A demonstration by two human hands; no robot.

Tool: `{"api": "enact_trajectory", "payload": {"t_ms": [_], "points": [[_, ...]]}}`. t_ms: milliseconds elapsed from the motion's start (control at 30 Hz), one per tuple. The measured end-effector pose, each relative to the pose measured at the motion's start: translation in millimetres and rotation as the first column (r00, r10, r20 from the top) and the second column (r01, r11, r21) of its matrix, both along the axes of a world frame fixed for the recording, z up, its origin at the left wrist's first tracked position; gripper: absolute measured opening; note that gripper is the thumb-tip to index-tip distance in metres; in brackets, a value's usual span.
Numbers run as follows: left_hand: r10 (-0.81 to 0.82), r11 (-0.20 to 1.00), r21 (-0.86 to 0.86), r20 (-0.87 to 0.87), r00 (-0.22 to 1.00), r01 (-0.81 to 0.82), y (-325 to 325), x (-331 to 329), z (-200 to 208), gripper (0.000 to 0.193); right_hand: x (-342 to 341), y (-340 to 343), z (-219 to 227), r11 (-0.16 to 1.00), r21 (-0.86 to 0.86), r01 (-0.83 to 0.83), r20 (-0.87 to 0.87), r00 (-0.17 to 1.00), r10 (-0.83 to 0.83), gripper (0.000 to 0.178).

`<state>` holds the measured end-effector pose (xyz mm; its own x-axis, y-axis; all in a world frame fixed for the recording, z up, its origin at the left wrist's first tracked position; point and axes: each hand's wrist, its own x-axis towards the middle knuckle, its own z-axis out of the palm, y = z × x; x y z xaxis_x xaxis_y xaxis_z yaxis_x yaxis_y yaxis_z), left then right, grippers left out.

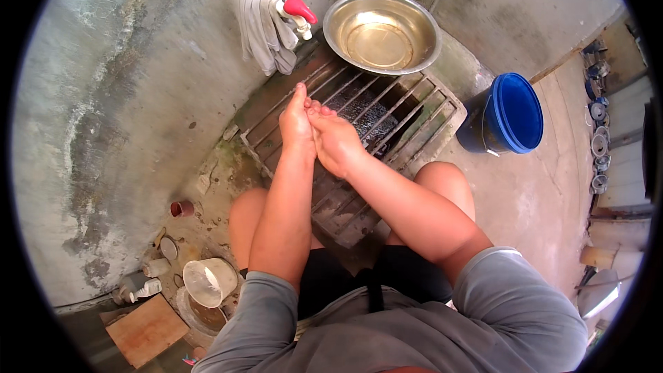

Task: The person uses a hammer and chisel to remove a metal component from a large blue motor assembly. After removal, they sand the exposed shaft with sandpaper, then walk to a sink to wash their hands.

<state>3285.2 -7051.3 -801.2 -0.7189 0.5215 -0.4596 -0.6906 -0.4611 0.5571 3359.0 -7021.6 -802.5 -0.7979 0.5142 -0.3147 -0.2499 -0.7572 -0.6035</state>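
My left hand (pixel 295 123) and my right hand (pixel 336 139) are clasped against each other over a metal grate (pixel 414 112). The left thumb points up and away, and the other fingers curl in against the right hand. My right hand lies across the left palm, its back partly turned up; some of its fingers are hidden. No object shows between them. Just beyond stands a tap (pixel 301 15) with a red handle, a grey cloth (pixel 261 24) draped beside it. A shallow metal basin (pixel 381 31) with a little liquid rests on the grate's far edge.
A blue bucket (pixel 516 112) with a wire handle stands right of the grate. At lower left are a white tub (pixel 209 282), a wooden board (pixel 147 331), a small brown cup (pixel 181 208) and several bottles. A concrete wall (pixel 159 97) rises on the left.
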Motion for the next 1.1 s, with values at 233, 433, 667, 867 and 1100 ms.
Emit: {"api": "enact_trajectory", "payload": {"t_ms": [233, 433, 667, 867, 1100], "points": [[-0.217, 0.579, -0.369, -0.929, 0.298, -0.727, -5.2, -18.2, -12.2, 0.045, 22.0, -11.2, 36.0, 0.395, 0.766, -0.506, 0.549, 0.836, 0.006, 0.038], [-0.062, 0.933, -0.267, -0.782, 0.621, -0.243, 25.6, -12.7, -2.8, 0.040, 19.1, 7.5, 15.5, 0.904, -0.060, -0.424, -0.141, 0.900, 0.413, 0.046], [-0.188, 0.705, 0.696, -0.007, 0.982, 0.140, 33.3, 32.2, 24.7, 0.034, -4.7, 79.1, -9.6, 0.956, -0.106, -0.273, -0.458, 0.867, 0.196, 0.032], [-0.031, 0.908, 0.410, -0.135, 0.990, 0.085, 43.6, 23.7, -6.7, 0.035, -34.9, 95.5, 21.4, 0.957, 0.262, 0.122, -0.062, 0.992, -0.109, 0.026], [0.075, 0.879, 0.472, 0.017, 0.997, -0.074, 24.6, -18.5, 32.1, 0.049, -67.6, 74.4, 87.1, 0.560, 0.737, 0.379, -0.319, 0.925, -0.205, 0.043]]}}
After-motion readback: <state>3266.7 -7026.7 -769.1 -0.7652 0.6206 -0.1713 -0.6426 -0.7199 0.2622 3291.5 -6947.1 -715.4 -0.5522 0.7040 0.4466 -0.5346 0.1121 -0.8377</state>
